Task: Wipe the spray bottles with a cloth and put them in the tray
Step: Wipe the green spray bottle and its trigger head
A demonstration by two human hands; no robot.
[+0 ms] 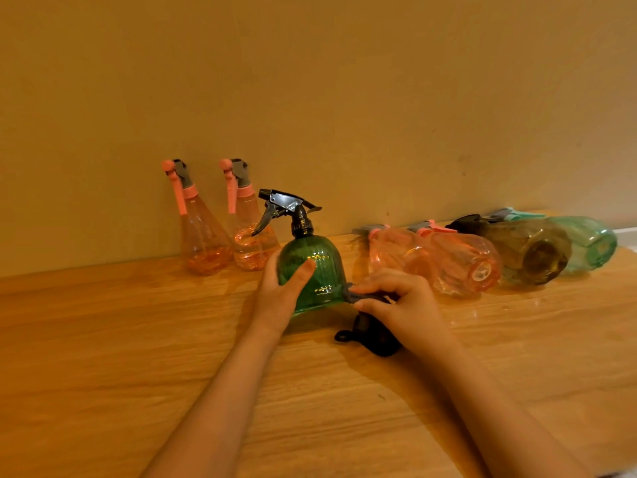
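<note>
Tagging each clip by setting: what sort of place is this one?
Probably a home or a small workroom, though I cannot be sure: a wooden table pushed against a bare wall, with plastic spray bottles on it, two pink ones standing and several lying on their sides.

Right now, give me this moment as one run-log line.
step: wiping | left hand: holds green bottle upright | right hand: presses dark cloth at its base | wooden table | tray: not in view
</note>
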